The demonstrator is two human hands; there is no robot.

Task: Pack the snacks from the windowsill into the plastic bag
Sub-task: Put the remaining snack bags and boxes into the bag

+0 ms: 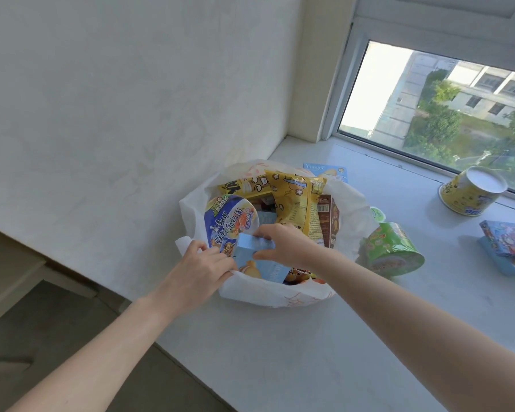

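White thin-film plastic bag (348, 203): crinkled, soft sheen, slightly translucent.
Pale blue rectangular cardboard box (252, 245): smooth printed card, low gloss.
Yellow plastic-film snack pouch (295, 200): glossy, creased.
Blue round noodle bowl (232, 224): printed lid, glossy.
Green round snack cup (393, 248): shiny film wrap, wrinkled towards the rim.
Yellow round paper tub (470, 191): printed side semi-gloss, white base matt.
White windowsill (280, 352): smooth, matt, stone-like.
White painted wall (131, 114): matt, faintly uneven.
White window frame (344, 84): smooth, satin.
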